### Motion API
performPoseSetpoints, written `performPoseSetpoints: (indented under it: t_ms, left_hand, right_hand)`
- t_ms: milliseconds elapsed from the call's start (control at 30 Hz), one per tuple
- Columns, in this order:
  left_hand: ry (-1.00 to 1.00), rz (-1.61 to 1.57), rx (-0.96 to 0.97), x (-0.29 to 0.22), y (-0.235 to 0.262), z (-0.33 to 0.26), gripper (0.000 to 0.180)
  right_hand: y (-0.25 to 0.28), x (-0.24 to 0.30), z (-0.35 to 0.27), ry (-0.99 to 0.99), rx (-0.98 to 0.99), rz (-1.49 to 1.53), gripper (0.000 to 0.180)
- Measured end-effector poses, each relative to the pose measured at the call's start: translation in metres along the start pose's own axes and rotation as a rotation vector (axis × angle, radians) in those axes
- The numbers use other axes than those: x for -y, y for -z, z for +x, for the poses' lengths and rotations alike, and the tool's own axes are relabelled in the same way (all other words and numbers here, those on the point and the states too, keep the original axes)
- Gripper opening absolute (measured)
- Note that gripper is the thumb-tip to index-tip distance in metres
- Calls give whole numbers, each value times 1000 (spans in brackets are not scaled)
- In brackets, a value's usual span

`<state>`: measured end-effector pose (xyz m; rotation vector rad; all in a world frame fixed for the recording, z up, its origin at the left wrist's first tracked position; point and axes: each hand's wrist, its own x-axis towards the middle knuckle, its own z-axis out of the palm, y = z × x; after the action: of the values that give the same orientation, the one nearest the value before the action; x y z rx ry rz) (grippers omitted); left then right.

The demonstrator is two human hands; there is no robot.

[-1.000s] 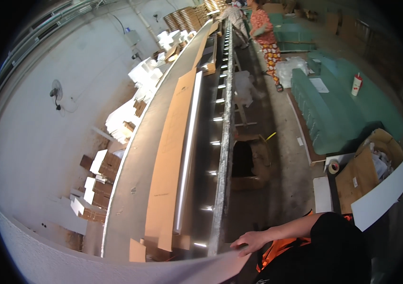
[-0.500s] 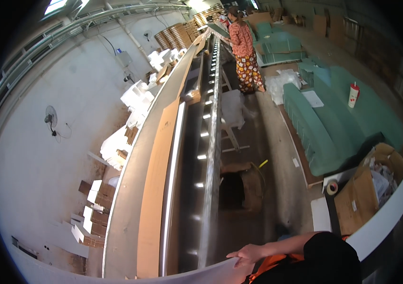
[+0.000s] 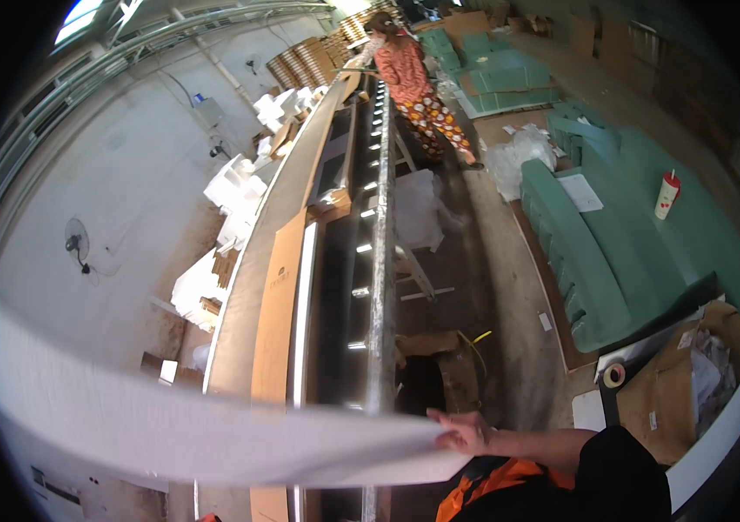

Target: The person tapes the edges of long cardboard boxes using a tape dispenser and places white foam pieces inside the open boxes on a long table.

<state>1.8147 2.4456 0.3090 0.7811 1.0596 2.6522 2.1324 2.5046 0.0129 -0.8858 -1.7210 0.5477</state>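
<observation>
A long white sheet [image 3: 300, 439] stretches across the lower view, from the left rim to my right hand [image 3: 466, 432]. Thin and pliable-looking, it hangs over the near end of the work line. My right hand is closed on the sheet's right end, with the forearm reaching in from the right. My left hand is out of view; only a small orange-red patch shows at the bottom edge. Beneath and beyond the sheet run a long brown cardboard strip [image 3: 279, 296] and a dark roller conveyor [image 3: 335, 304] with a metal rail [image 3: 383, 261].
Farther up the line, a person [image 3: 405, 78] in patterned clothes leans toward the conveyor. White foam pieces [image 3: 235, 187] line its left side. To the right stand green foam stacks [image 3: 631, 235] bearing a red-topped bottle [image 3: 667, 195], a tape roll [image 3: 614, 375] and a cardboard box [image 3: 666, 391].
The white sheet has come up and now spans the lower view. My right hand has risen slightly and moved right. The far person has stepped and leaned toward the conveyor.
</observation>
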Motion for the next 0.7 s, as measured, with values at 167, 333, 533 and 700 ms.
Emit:
performPoseSetpoints:
  t_ms: [167, 333, 533, 700]
  left_hand:
    - [110, -98, -21, 87, -13, 22, 29]
    - [241, -27, -29, 146, -21, 28, 21]
    - [198, 163, -92, 168, -7, 32, 25]
    - [141, 242, -185, 204, -35, 9, 27]
  right_hand:
    - [16, -53, 65, -226, -521, -6, 65]
    - [59, -138, 118, -499, -759, 140, 57]
    - [116, -196, 227, -683, -728, 180, 60]
    - [97, -336, 323, -729, -793, -55, 66]
